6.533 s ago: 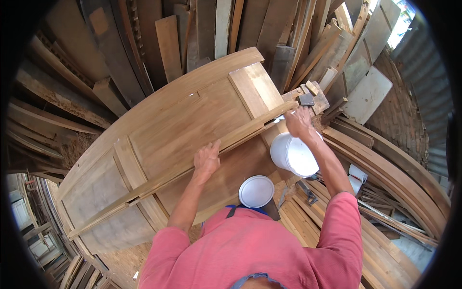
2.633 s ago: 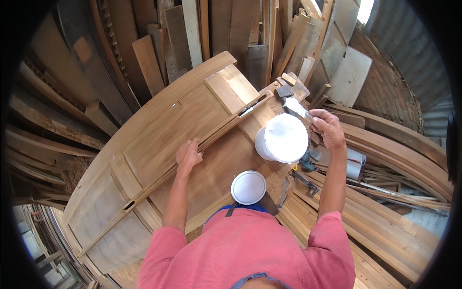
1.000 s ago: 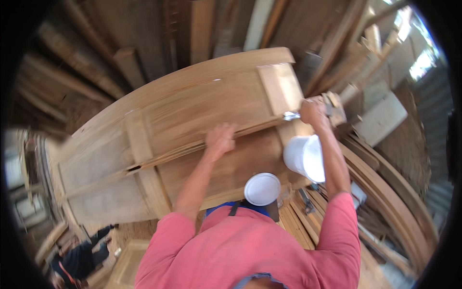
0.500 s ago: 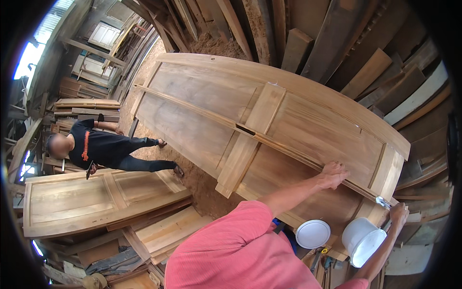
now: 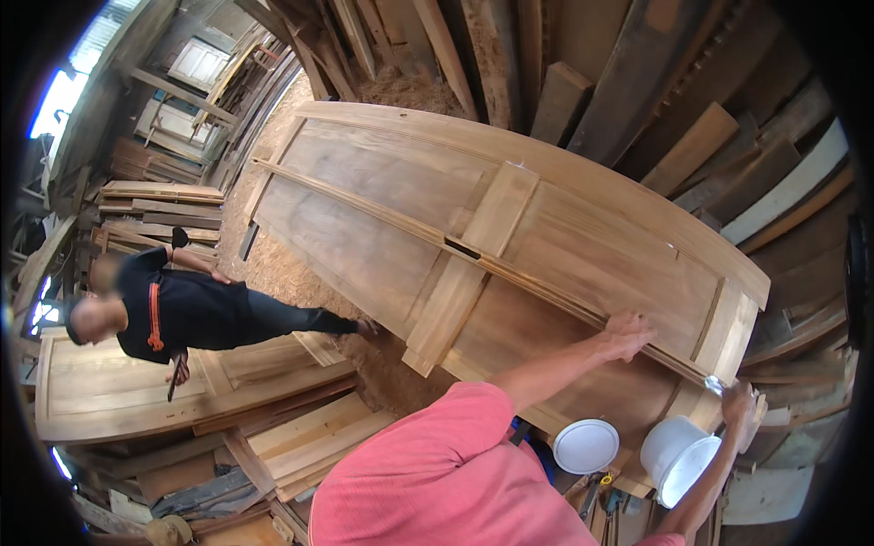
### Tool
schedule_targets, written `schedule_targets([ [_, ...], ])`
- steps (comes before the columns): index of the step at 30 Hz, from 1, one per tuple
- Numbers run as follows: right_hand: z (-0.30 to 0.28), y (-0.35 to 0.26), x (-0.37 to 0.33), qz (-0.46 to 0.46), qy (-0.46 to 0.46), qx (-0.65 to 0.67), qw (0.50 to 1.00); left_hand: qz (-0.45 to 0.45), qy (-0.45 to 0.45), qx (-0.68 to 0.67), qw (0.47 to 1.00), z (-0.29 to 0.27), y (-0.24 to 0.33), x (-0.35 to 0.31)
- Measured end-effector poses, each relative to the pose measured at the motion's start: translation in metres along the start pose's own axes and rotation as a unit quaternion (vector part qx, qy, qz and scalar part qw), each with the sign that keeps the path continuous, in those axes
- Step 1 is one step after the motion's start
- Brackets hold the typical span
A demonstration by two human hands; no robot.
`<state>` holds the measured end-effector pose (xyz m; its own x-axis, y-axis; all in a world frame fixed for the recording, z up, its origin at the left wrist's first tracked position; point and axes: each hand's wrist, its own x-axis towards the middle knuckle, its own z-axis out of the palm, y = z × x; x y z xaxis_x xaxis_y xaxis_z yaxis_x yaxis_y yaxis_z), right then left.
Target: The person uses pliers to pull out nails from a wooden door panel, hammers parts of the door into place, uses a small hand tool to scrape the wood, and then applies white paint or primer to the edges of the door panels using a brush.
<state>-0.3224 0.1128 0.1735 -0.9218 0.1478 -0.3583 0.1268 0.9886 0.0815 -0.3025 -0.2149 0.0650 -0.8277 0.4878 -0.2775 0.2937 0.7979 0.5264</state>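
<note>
A long panelled wooden door [image 5: 601,246] lies before me, and a narrow wooden edge [image 5: 546,289] with a dark slot runs lengthwise down its middle. My left hand [image 5: 628,335] is closed over this edge, fingers curled round it. Near the edge's right end, my right hand [image 5: 739,402] grips a small tool with a shiny, pale end [image 5: 714,385]. That end touches or almost touches the wood; the handle is mostly hidden in my fingers. Beneath my right forearm is a white bucket [image 5: 663,443], tilted in view, with white inside.
A round white lid [image 5: 585,446] sits left of the bucket, above some hand tools [image 5: 601,491]. Boards [image 5: 628,82] lean along the far side. At left, a person in dark clothes [image 5: 196,305] stands by another panelled door [image 5: 109,400], holding a dark object.
My right hand and its tool have shifted slightly left, the view itself moving a little. My left hand stays on the edge. The other person has stepped left and nearer.
</note>
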Motion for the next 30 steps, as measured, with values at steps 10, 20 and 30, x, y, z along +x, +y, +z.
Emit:
schedule_targets([
  [10,0.000,0.022,0.016,0.133,-0.033,0.005,0.991,-0.062,-0.052,0.040,0.996,-0.030,0.017,0.001],
  [20,0.022,0.017,0.002,0.044,0.051,0.093,0.993,-0.021,-0.017,0.083,0.996,-0.019,0.017,0.003],
  [30,-0.013,0.040,0.016,0.125,-0.005,0.092,0.988,-0.039,-0.021,0.090,0.995,-0.022,0.018,0.003],
])
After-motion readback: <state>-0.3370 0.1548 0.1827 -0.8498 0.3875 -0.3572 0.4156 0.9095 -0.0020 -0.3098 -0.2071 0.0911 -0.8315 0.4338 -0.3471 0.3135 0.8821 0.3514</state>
